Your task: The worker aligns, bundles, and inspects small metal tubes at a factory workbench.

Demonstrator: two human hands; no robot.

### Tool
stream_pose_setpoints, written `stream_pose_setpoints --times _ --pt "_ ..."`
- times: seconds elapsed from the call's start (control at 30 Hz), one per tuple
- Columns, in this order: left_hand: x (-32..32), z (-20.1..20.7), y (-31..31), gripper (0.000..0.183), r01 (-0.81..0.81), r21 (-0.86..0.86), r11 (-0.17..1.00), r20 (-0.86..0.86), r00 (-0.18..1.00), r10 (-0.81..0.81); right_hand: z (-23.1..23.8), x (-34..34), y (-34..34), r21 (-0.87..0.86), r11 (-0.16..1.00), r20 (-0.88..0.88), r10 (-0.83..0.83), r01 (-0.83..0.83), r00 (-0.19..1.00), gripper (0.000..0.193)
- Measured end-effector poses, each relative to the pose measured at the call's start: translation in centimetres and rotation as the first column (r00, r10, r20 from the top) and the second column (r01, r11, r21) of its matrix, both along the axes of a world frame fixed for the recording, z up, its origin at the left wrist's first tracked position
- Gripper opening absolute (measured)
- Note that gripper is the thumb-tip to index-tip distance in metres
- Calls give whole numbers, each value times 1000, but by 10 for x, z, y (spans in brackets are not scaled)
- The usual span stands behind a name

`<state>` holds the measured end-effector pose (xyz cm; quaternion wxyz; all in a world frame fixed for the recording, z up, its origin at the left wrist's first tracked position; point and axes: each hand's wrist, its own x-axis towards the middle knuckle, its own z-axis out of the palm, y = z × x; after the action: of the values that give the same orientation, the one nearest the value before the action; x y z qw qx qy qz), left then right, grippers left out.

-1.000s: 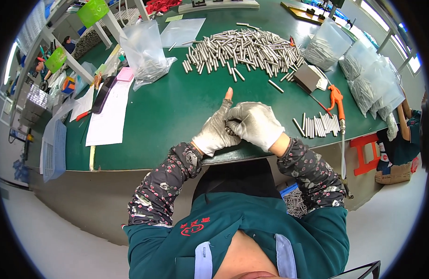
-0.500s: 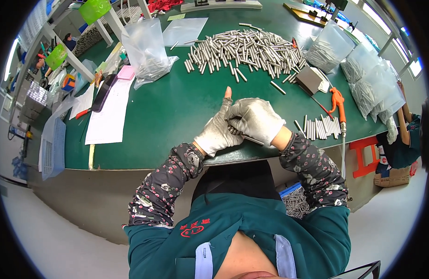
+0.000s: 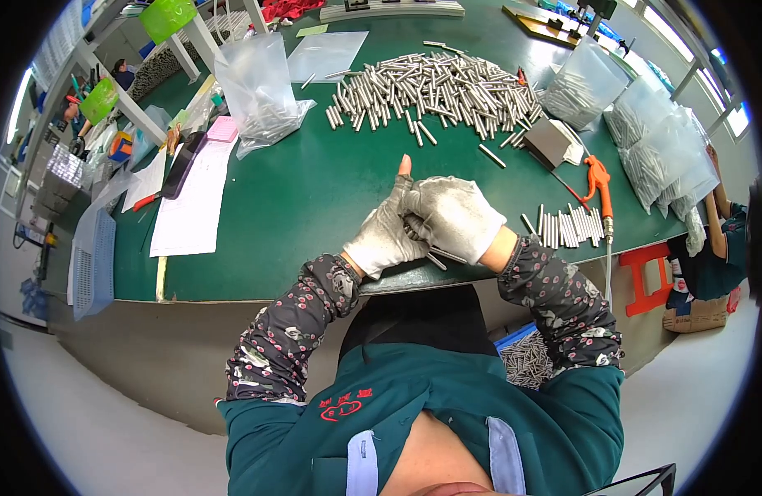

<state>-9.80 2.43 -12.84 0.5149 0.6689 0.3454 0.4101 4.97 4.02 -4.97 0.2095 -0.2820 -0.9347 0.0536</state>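
My hands meet over the front edge of the green table, both in whitish work gloves. My left hand (image 3: 381,233) is closed around short metal pins, its bare thumb tip pointing up. My right hand (image 3: 459,215) curls against it, fingers bent over the same pins. Ends of metal pins (image 3: 447,255) stick out below the right palm; the rest are hidden by the gloves. Beyond my hands lies a large heap of loose metal pins (image 3: 439,89). To the right, a row of metal pins (image 3: 571,227) lies side by side near the table edge.
An orange air blow gun (image 3: 598,182) lies by a grey block (image 3: 551,142). Bags of pins (image 3: 658,153) stand at right, near another person's arms. Leftward are a plastic bag (image 3: 261,95), paper (image 3: 185,217) and blue basket (image 3: 96,264). Below the table sits a bin of pins (image 3: 526,361).
My right hand has rolled slightly over the left. Two pin ends now show below it, where one showed before. The heap and the row look the same.
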Motion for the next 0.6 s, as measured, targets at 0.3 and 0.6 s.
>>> stream_pose_setpoints --times 0.3,0.6 --pt "-5 17 -6 114 1 -22 1000 4 1000 -1 19 8 1 -125 989 -136 -91 74 986 15" --pt "-1 24 -11 113 -89 -78 993 -51 995 85 41 39 9 -251 950 -191 -234 183 953 13"
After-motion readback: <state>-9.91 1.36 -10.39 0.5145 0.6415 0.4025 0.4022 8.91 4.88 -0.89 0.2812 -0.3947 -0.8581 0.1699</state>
